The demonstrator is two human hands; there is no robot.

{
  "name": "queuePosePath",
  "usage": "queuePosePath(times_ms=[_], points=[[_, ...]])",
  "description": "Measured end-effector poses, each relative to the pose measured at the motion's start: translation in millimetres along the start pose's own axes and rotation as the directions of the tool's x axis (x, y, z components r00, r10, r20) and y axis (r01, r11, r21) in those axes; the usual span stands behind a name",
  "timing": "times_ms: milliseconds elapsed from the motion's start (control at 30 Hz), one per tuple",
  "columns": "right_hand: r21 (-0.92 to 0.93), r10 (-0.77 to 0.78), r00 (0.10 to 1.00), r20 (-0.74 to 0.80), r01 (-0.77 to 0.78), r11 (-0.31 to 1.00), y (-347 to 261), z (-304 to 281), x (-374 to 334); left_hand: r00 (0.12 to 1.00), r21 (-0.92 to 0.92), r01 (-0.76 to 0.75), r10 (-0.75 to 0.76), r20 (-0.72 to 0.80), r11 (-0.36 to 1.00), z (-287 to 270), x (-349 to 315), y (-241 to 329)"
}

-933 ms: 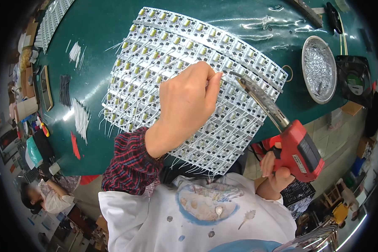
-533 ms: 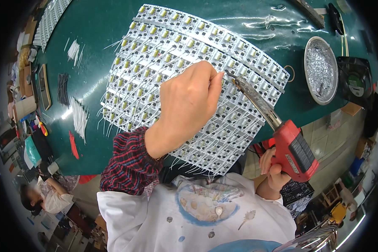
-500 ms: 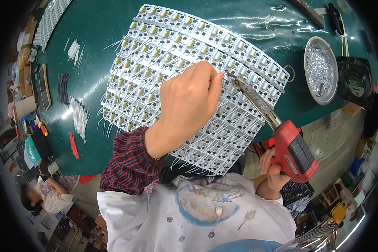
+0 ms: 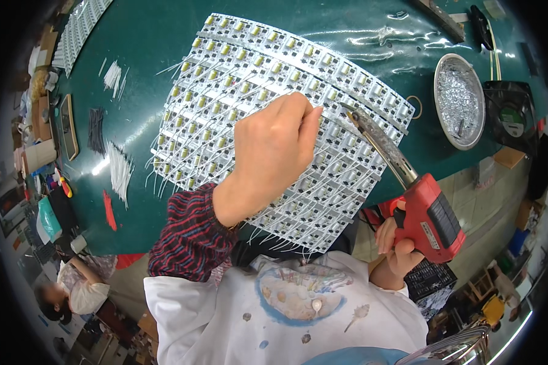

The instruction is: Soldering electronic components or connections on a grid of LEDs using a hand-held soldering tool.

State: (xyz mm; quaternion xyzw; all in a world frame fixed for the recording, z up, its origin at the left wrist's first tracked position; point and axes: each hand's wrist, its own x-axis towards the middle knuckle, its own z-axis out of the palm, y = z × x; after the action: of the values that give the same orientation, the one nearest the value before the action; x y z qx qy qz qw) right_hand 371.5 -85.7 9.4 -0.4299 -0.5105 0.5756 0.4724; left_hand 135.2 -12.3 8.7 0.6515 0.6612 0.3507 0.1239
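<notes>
Green bench top point(image 4: 164, 42) carries the LED board panel point(image 4: 237, 79), which lies centrally with a foil-lined dish point(image 4: 460, 100) well to its right. Your left hand point(image 4: 271, 155) rests on the panel, fingertips pinched together, probably on solder wire too fine to confirm. Your right hand point(image 4: 399, 243) is clenched round the red soldering gun point(image 4: 423, 213), tip at the panel beside your fingertips. Judged light, thin, fragile; take hold at bare edges. Since 0.9 s ago, the gun has shifted slightly; the left hand is unchanged.

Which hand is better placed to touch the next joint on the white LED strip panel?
Right: the right hand holds the red soldering gun, its tip at the white LED strip panel; the left hand rests on the panel.
</notes>
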Motion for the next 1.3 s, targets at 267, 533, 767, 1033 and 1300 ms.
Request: queuePosePath(times_ms=[267,533,767,1033,1300], points=[[0.013,-0.037,0.997,-0.072,0.038,0.999,-4,-8,-3,0.999,-0.093,0.009,-0.005,0.041,0.996,-24,3,21],[0.011,0.014,0.995,-0.095,-0.013,1.0,-11,-10,-7,0.978,-0.178,0.151,-0.121,0.168,0.972,-3,-2,13],[-0.004,0.037,0.995,-0.093,-0.038,0.999,-10,-5,-10,0.992,-0.134,0.111,-0.101,0.077,0.985,6,-7,12],[-0.005,0.047,0.999,-0.005,-0.047,0.999,0,-10,-9,0.991,-0.107,0.115,-0.106,0.086,0.988,5,-5,14],[0.084,0.042,0.999,-0.001,-0.041,0.996,3,-7,-7,0.997,-0.059,0.066,-0.064,0.037,0.996,10,-7,14]])
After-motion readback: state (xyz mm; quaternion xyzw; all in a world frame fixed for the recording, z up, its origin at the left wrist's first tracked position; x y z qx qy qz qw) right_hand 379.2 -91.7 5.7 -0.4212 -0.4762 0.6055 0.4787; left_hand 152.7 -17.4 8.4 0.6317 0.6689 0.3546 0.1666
